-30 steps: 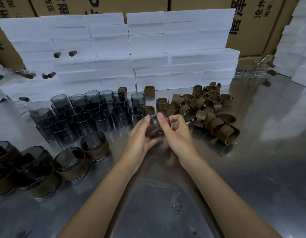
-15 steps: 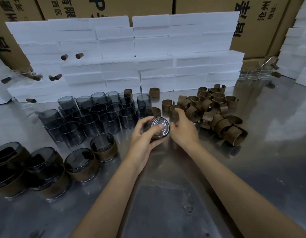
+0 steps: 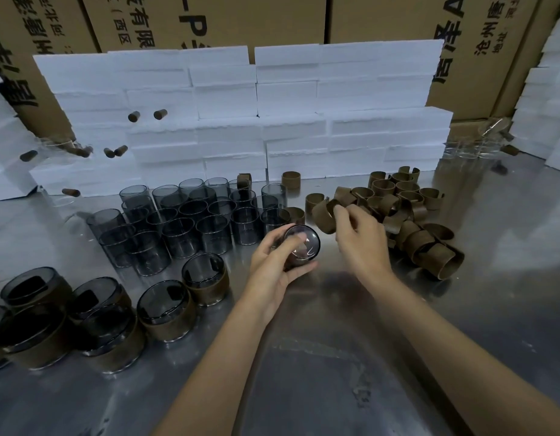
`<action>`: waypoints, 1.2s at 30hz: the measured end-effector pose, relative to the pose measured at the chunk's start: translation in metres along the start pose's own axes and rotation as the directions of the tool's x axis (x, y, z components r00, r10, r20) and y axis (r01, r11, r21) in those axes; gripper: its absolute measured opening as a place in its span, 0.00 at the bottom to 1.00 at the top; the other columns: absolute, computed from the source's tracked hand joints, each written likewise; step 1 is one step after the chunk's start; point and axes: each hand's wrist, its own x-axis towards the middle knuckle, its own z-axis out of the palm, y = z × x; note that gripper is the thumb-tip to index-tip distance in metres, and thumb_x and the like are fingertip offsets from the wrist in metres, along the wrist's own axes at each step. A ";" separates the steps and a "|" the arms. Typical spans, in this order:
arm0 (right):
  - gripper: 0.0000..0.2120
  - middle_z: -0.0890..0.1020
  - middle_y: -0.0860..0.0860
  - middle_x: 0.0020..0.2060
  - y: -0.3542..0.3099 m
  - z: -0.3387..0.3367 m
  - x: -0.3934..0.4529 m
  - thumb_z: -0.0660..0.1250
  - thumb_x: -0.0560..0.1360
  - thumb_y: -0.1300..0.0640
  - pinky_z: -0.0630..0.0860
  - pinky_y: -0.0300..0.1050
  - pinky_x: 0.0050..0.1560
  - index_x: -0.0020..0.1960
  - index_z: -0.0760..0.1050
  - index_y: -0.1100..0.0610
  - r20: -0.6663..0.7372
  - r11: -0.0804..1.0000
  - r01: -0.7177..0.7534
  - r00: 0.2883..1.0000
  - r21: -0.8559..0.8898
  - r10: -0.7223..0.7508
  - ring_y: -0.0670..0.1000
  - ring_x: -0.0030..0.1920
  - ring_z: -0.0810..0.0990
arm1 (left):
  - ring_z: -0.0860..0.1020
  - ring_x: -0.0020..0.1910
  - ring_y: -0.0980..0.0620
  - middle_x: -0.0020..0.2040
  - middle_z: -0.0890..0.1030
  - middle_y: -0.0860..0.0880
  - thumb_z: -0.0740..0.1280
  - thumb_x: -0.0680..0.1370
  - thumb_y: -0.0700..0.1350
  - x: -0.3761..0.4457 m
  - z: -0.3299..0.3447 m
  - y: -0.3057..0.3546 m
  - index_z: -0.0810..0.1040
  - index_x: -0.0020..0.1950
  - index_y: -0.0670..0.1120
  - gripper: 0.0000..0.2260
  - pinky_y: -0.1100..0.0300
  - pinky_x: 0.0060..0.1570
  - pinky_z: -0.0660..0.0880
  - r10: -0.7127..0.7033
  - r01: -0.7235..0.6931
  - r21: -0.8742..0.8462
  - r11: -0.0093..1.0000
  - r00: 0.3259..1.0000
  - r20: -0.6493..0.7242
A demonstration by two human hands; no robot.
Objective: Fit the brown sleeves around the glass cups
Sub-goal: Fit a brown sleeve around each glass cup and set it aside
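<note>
My left hand (image 3: pixel 272 272) grips a smoky glass cup (image 3: pixel 303 247) tipped on its side, its round base facing me, just above the steel table. To its right, my right hand (image 3: pixel 360 243) pinches a curled brown sleeve (image 3: pixel 324 217) lifted at the left edge of the sleeve pile (image 3: pixel 407 221). Several bare glass cups (image 3: pixel 190 221) stand in a cluster behind my left hand. Several cups wearing brown sleeves (image 3: pixel 206 278) stand at the front left.
White foam blocks (image 3: pixel 272 121) are stacked like a wall along the back of the steel table (image 3: pixel 335 357), with cardboard boxes (image 3: pixel 240 20) behind. A few clear glasses (image 3: pixel 473 146) sit at the far right. A lone sleeve (image 3: pixel 291 179) stands by the foam.
My right hand left the cup, reached right to the pile and picked up a brown sleeve. My left hand kept the cup and turned its base toward me.
</note>
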 end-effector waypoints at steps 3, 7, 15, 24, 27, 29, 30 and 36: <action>0.10 0.77 0.45 0.30 -0.006 -0.013 -0.024 0.63 0.79 0.53 0.70 0.47 0.36 0.39 0.71 0.49 0.068 0.976 0.186 0.981 -0.112 -0.179 0.45 0.33 0.75 | 0.83 0.62 0.44 0.63 0.83 0.40 0.74 0.76 0.55 -0.003 0.002 0.002 0.81 0.64 0.43 0.22 0.49 0.52 0.83 -0.018 0.016 0.027 0.999 0.999 0.045; 0.05 0.74 0.44 0.35 -0.016 -0.015 -0.044 0.61 0.78 0.52 0.67 0.42 0.32 0.44 0.70 0.50 0.200 0.817 0.439 0.898 -0.374 -0.392 0.46 0.34 0.73 | 0.83 0.60 0.45 0.56 0.83 0.41 0.75 0.71 0.61 -0.008 0.002 0.004 0.82 0.64 0.46 0.27 0.52 0.52 0.82 0.001 -0.016 0.141 0.990 0.995 0.105; 0.07 0.78 0.45 0.40 -0.024 -0.019 -0.050 0.59 0.80 0.47 0.75 0.49 0.37 0.50 0.72 0.48 0.297 0.786 0.486 0.870 -0.382 -0.394 0.48 0.41 0.76 | 0.84 0.59 0.44 0.60 0.84 0.41 0.81 0.69 0.51 -0.011 0.005 0.006 0.79 0.69 0.46 0.30 0.50 0.54 0.83 -0.036 0.017 0.150 0.989 0.992 0.124; 0.05 0.78 0.52 0.50 -0.036 -0.029 -0.025 0.68 0.79 0.55 0.70 0.36 0.48 0.47 0.81 0.53 0.119 0.943 -0.047 0.993 0.330 0.008 0.48 0.49 0.78 | 0.79 0.65 0.41 0.69 0.76 0.35 0.81 0.69 0.48 -0.008 0.004 0.003 0.82 0.64 0.42 0.26 0.47 0.53 0.83 -0.017 0.005 0.133 0.991 0.996 0.089; 0.25 0.78 0.43 0.56 -0.036 -0.016 -0.021 0.67 0.74 0.31 0.70 0.39 0.51 0.64 0.76 0.45 0.426 0.928 -0.311 0.882 0.205 0.201 0.40 0.54 0.76 | 0.80 0.65 0.39 0.68 0.77 0.36 0.80 0.70 0.49 -0.007 0.004 0.002 0.82 0.65 0.43 0.26 0.44 0.55 0.82 -0.019 -0.001 0.150 0.989 0.991 0.131; 0.31 0.78 0.35 0.51 -0.032 -0.008 -0.023 0.64 0.69 0.21 0.69 0.39 0.51 0.63 0.77 0.41 0.553 0.893 -0.421 0.788 0.161 0.272 0.34 0.53 0.74 | 0.81 0.64 0.41 0.66 0.80 0.36 0.81 0.69 0.49 -0.007 0.002 0.003 0.82 0.65 0.42 0.27 0.44 0.55 0.82 -0.019 -0.001 0.137 0.991 0.989 0.144; 0.30 0.79 0.31 0.46 -0.028 -0.006 -0.023 0.62 0.68 0.20 0.67 0.36 0.48 0.58 0.78 0.39 0.566 0.890 -0.428 0.778 0.161 0.272 0.31 0.50 0.74 | 0.82 0.63 0.41 0.64 0.81 0.36 0.81 0.67 0.50 -0.007 0.002 0.003 0.82 0.65 0.42 0.28 0.44 0.55 0.82 -0.020 0.001 0.130 0.992 0.990 0.142; 0.31 0.88 0.48 0.47 -0.014 0.002 -0.019 0.61 0.77 0.29 0.79 0.42 0.49 0.52 0.85 0.55 0.384 0.907 -0.352 0.890 0.230 0.248 0.44 0.49 0.84 | 0.84 0.59 0.40 0.60 0.83 0.37 0.83 0.66 0.49 -0.008 0.003 0.004 0.82 0.64 0.41 0.28 0.51 0.46 0.84 -0.036 0.015 0.148 0.989 0.989 0.141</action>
